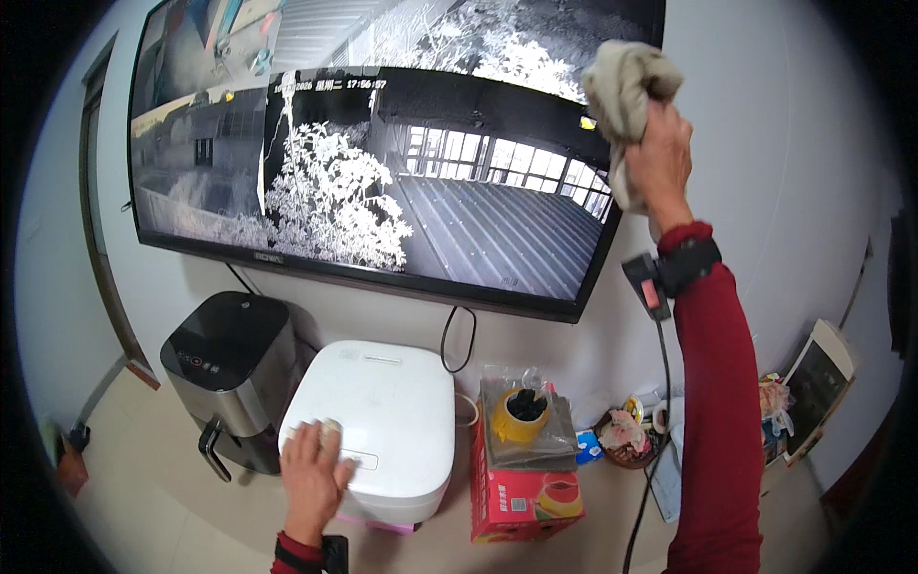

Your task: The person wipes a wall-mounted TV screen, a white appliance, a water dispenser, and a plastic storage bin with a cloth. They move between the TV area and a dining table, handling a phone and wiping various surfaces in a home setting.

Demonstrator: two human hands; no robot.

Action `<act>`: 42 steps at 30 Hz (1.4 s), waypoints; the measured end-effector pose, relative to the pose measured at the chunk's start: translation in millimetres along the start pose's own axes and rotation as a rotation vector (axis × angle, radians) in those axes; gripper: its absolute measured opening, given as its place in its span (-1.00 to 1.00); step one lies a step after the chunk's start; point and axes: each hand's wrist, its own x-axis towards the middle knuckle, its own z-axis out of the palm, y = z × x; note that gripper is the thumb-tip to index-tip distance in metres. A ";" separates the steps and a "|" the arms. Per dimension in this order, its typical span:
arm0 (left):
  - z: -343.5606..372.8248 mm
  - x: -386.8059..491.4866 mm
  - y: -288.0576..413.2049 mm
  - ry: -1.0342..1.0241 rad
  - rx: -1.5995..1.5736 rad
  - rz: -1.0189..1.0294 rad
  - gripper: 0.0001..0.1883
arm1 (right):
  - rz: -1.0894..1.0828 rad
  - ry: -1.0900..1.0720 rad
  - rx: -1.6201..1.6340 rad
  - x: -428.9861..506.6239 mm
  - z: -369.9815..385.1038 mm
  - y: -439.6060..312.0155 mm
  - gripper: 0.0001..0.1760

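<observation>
My right hand [661, 158] grips a crumpled beige cloth [630, 86] against the right edge of a wall-mounted television [430, 283]. Several camera pictures fill the lit screen. Lower left, my left hand [314, 463] rests at the front left of the lid of a white rice cooker [387, 409], fingers apart; a small pale thing shows at its fingertips, too blurred to name. Both wrists wear black straps over red sleeves, and a cable hangs from the device at my right wrist.
A black and silver air fryer [237, 387] stands left of the cooker. To its right, a red fruit carton [527, 502] bears a yellow tape roll [520, 416] with black stuff inside. A basket of small items [630, 438] lies farther right. A black cable loop [459, 341] hangs below the television.
</observation>
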 end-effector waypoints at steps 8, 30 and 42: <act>-4.9 -4.9 0.2 -0.010 -0.202 0.086 -0.57 | -0.193 -0.085 0.050 -40.8 16.5 -61.6 -0.48; -11.6 -23.0 7.8 0.115 -0.205 0.117 -0.69 | -0.476 -0.359 0.138 -204.1 -39.8 -2.4 -0.75; -2.6 -21.1 12.3 0.111 -0.143 0.111 -0.68 | -0.105 -0.663 0.763 -254.3 -54.3 -129.2 -0.50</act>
